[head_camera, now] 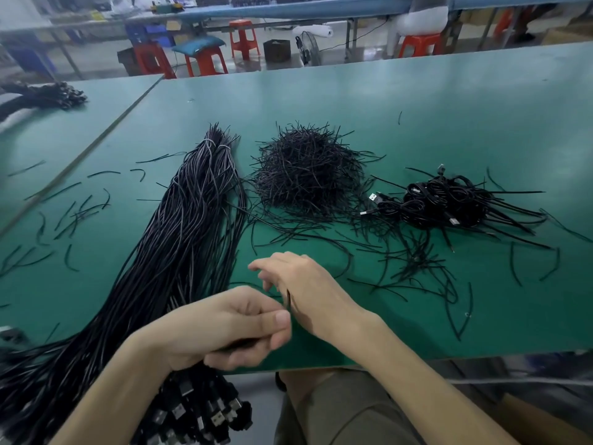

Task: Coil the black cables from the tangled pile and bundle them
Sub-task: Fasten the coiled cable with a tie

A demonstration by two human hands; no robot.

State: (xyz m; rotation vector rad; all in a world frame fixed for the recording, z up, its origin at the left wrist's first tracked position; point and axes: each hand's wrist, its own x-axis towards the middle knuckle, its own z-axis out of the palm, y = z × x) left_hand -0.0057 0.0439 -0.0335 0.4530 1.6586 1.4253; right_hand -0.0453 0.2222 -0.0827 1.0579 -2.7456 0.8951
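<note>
At six o'clock on the green counter (449, 107), the left hand (231, 329) pinches a black cable (287, 300) between thumb and curled fingers. Just beside it the right hand (305, 284) touches that cable, fingers loosely spread; whether it grips, I cannot tell. A long cable bundle (192, 220) runs from eleven to seven o'clock. Coiled cables (446, 200) sit at two o'clock.
</note>
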